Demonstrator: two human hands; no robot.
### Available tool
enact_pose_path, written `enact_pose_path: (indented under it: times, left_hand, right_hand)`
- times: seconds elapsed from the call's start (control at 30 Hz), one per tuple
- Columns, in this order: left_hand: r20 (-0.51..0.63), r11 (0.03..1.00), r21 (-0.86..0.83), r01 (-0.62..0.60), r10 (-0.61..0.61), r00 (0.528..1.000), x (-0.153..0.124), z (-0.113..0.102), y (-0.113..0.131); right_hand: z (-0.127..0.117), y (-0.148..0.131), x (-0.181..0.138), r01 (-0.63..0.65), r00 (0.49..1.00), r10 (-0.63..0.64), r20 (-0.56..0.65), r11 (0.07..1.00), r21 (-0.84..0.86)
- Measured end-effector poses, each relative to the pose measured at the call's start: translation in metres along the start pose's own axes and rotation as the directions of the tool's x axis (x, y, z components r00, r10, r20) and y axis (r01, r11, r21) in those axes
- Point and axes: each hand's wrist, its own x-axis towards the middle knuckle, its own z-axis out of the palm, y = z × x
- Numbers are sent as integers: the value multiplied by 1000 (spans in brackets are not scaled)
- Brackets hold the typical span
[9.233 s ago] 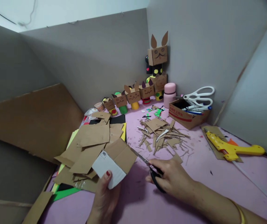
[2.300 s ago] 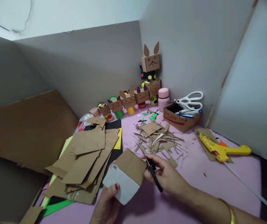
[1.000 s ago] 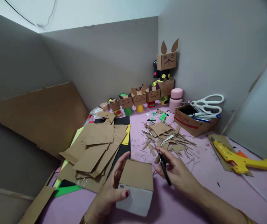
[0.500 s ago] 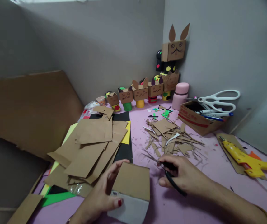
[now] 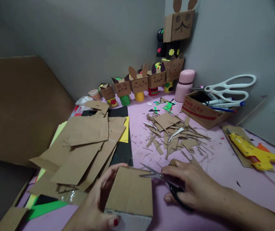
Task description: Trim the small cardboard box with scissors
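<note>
My left hand (image 5: 96, 202) grips a small cardboard box (image 5: 130, 192) by its left side, thumb on the pale front face and fingers behind the far left edge. The brown top of the box faces up. In my right hand (image 5: 187, 183) is a pair of black-handled scissors (image 5: 156, 175), fingers through the handles. Their blades are parted and point left, at the far right corner of the box top; whether they touch it I cannot tell. A heap of cardboard scraps (image 5: 173, 131) lies just beyond my right hand.
Stacked cardboard sheets (image 5: 79, 160) lie left. Several cardboard animal figures (image 5: 138, 84) stand along the back beside a pink bottle (image 5: 185, 86). At right are a carton of pens (image 5: 200, 110) with white scissors (image 5: 231, 88) on it, and a yellow glue gun (image 5: 253, 154).
The scissors have moved left, bringing their blades to the far right corner of the box. The box sits slightly lower and further left in view; the camera has tilted down.
</note>
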Motion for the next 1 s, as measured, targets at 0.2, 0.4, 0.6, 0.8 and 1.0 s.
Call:
enact_pose_path:
  times: [0.2,0.4,0.6,0.8,1.0]
  left_hand:
    - [53,999,40,-4,2,999,-1,-3,-3]
    - [52,993,122,1,-8,999,0,1,-2]
    - [83,985,171,11,-26,996,0,1,-1]
    - [103,984,175,-34,16,995,0,-2,-7]
    - [142,976,213,-39,8,990,-1,-4,-10]
  right_hand:
    - [3,-3,1,7,1000,-7,4,995,-103]
    - [4,-2,2,-7,999,13,41,988,-153]
    - [4,-3,1,-4,999,14,48,980,-201]
    - [6,-1,0,-1,1000,6,24,976,-216]
    - [6,2,-2,8,1000,-8,0,977,-214]
